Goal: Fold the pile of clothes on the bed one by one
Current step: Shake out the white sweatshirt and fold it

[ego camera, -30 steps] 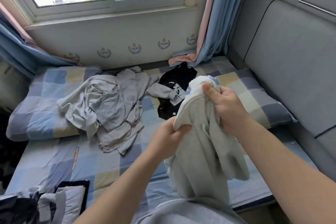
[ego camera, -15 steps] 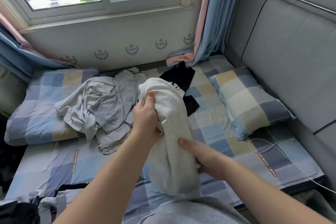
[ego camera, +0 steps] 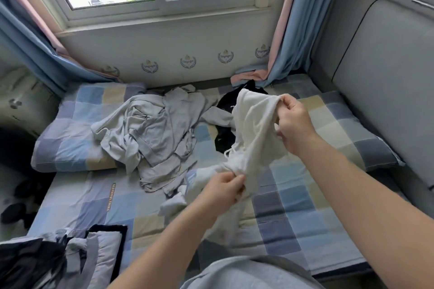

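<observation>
**A:** Obs.: white fleecy garment with a drawstring (ego camera: pixel 253 129) is held up over the middle of the bed with the blue-and-cream checked sheet (ego camera: pixel 293 218), its lower end trailing onto the sheet. Which hand has what?

**B:** Right hand (ego camera: pixel 294 124), the higher one, pinches a hem or opening edge, with its fingers (ego camera: pixel 285 101) curled onto the cloth. Left hand (ego camera: pixel 223 189), lower and nearer, has its fingers clenched round a bunched handful. Both are grasping the garment; neither is free.

**A:** Step in hand, as you judge it?

**B:** Finding the edges and opening the piece out before any fold. It is twisted between the two grips, so I cannot tell whether it is trousers or a top. To do it well: walk the fingers along one seam until both hands hold matching corners, pull taut, then lay it flat on the bed nearest the body.

**A:** Handling note?

**B:** Thick and limp, so it will likely sag and bunch unless tensioned. The dangling white cord (ego camera: pixel 227 153) could get trapped crooked inside a fold.

**A:** Surroundings?

**B:** Crumpled heap of light grey clothes (ego camera: pixel 152 134) to the left, partly on a checked pillow (ego camera: pixel 70 129). Black garment with white print (ego camera: pixel 223 142) just behind the white one, partly hidden. Second checked pillow (ego camera: pixel 352 129) beside the grey padded headboard (ego camera: pixel 387 77). Dark-and-grey bedding (ego camera: pixel 101 248) at the near left corner.

**A:** Obstructions?

**B:** The heap and the black garment crowd the far half, so the laying-out room is the near right stretch. I can make out no folded garment, so the task looks early.
</observation>
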A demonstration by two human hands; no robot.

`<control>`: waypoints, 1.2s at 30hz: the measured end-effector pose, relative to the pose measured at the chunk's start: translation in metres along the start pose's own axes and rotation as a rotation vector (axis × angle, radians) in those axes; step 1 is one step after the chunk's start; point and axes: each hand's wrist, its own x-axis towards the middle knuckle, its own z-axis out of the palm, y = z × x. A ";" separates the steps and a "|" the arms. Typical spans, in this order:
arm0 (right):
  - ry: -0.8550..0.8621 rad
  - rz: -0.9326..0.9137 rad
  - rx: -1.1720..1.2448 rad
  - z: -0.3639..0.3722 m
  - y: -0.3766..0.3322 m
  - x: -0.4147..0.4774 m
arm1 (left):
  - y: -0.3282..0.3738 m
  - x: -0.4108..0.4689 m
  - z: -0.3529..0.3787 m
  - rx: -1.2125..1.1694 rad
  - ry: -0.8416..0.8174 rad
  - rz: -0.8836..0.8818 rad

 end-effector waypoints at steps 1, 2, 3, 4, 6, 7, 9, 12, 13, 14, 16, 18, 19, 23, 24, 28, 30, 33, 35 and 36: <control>-0.033 0.068 0.129 -0.001 -0.003 0.001 | -0.003 -0.002 0.002 0.182 -0.132 -0.027; -0.083 0.109 0.213 -0.005 -0.006 0.001 | -0.002 -0.004 0.001 0.306 -0.246 -0.048; -0.141 0.124 0.247 -0.009 -0.009 -0.001 | -0.001 -0.003 -0.002 0.352 -0.306 -0.051; -0.198 0.127 0.259 -0.013 -0.011 -0.004 | 0.000 0.000 -0.005 0.341 -0.288 -0.026; -0.296 0.133 0.283 -0.022 -0.014 -0.011 | 0.004 0.009 -0.011 0.228 -0.041 0.121; -0.337 0.136 0.298 -0.026 -0.016 -0.014 | 0.007 0.014 -0.015 0.186 0.133 0.217; -0.397 0.138 0.332 -0.033 -0.021 -0.020 | 0.013 0.024 -0.023 0.144 0.358 0.342; -0.437 0.129 0.390 -0.043 -0.029 -0.024 | 0.023 0.045 -0.035 0.004 0.309 0.369; -0.449 0.121 0.400 -0.046 -0.031 -0.024 | 0.027 0.052 -0.036 -0.024 0.222 0.344; -0.450 0.111 0.396 -0.048 -0.033 -0.025 | 0.030 0.056 -0.033 -0.023 0.121 0.333; -0.415 0.097 0.381 -0.052 -0.035 -0.026 | 0.031 0.059 -0.018 0.017 -0.033 0.357; -0.352 0.091 0.352 -0.058 -0.034 -0.024 | 0.025 0.061 -0.004 0.014 0.024 0.357; -0.302 0.094 0.328 -0.063 -0.032 -0.021 | 0.025 0.061 -0.003 0.018 0.084 0.356; 0.009 0.123 0.118 -0.082 -0.006 0.000 | 0.054 0.049 -0.020 0.026 0.211 0.358; 0.090 0.130 0.021 -0.081 0.000 0.004 | 0.067 0.044 -0.026 0.053 0.196 0.339; -0.079 0.037 -0.193 -0.052 0.010 -0.021 | 0.112 0.025 -0.047 0.268 0.132 0.346; -0.374 -0.013 -0.263 -0.024 0.014 -0.051 | 0.121 0.019 -0.050 0.368 0.128 0.370; -0.434 -0.081 -0.456 0.020 0.040 -0.078 | 0.120 0.012 -0.052 0.540 0.130 0.391; -0.314 -0.044 -0.478 0.037 0.052 -0.081 | 0.119 0.006 -0.061 0.623 0.135 0.430; -0.259 -0.056 -0.532 0.039 0.054 -0.079 | 0.120 0.004 -0.070 0.647 0.136 0.439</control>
